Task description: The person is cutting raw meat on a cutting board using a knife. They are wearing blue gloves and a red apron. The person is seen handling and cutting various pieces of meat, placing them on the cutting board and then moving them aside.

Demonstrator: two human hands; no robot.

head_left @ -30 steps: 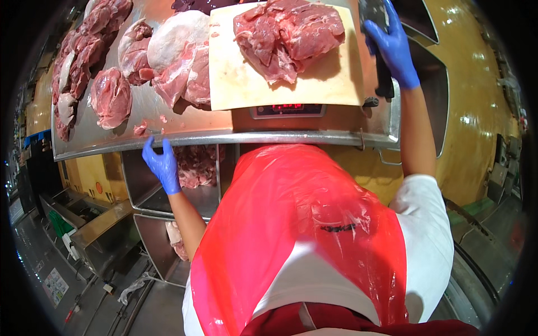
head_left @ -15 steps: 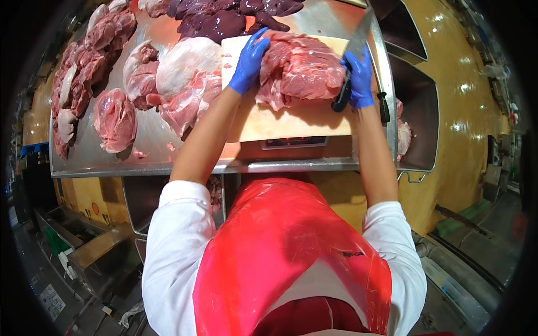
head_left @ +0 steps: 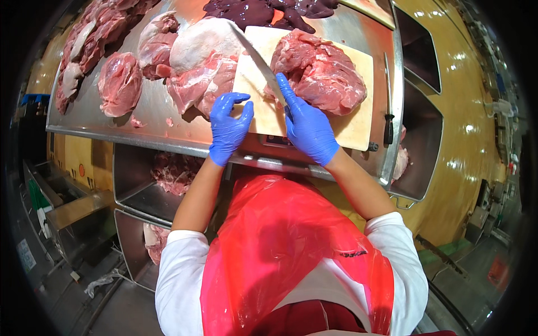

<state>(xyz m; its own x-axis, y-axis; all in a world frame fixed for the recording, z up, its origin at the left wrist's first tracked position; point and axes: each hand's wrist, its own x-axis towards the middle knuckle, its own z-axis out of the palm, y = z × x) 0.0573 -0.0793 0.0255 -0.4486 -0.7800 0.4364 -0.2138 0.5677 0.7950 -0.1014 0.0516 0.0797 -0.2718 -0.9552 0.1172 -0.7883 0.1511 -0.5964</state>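
Observation:
My right hand, in a blue glove, is closed on a knife. The long blade points up and left across the cutting board, and the fingers hide the handle. My left hand, gloved in blue too, is beside the board's lower left edge. Its fingers curl with a gap to the thumb, and nothing shows between them. A large piece of raw meat lies on the pale cutting board, beyond my right hand and touched by neither hand.
Skin-on meat and several other cuts lie to the left on the metal table. Dark liver sits at the back. A sharpening steel lies along the right edge. Metal bins stand right and lower left, some holding meat.
Both hands have come off the meat and drawn nearer to me. My right hand has swung the knife leftward over the board. The meat now sits turned and looser in shape.

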